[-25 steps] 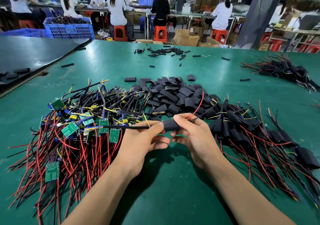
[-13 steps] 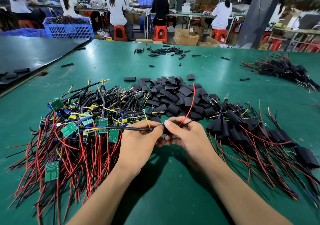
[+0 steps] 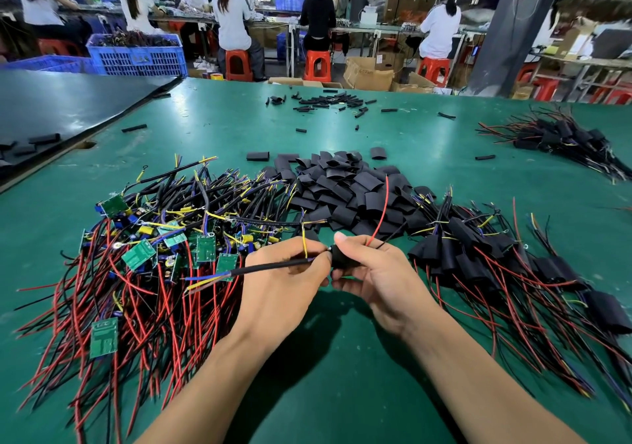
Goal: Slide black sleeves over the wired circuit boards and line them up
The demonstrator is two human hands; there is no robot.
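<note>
My right hand point(image 3: 378, 272) grips a black sleeve point(image 3: 339, 258) that covers a circuit board, with a red wire point(image 3: 382, 207) rising out of it. My left hand point(image 3: 282, 284) pinches the black cable point(image 3: 266, 267) that leaves the sleeve leftward and ends in blue and yellow leads. A heap of bare green boards with red and black wires point(image 3: 143, 255) lies at the left. Loose black sleeves point(image 3: 345, 187) are piled just beyond my hands. Sleeved boards point(image 3: 478, 255) lie in a row at the right.
The green table point(image 3: 342, 392) carries a second bundle of sleeved boards point(image 3: 561, 139) at far right and scattered thin black tubes point(image 3: 328, 101) at the back. A black sheet point(image 3: 68, 104) lies at the left. Blue crates and seated workers fill the background.
The hands have stayed together at the table's middle. The sleeve has been pushed further into my right hand, and the red wire has swung more upright.
</note>
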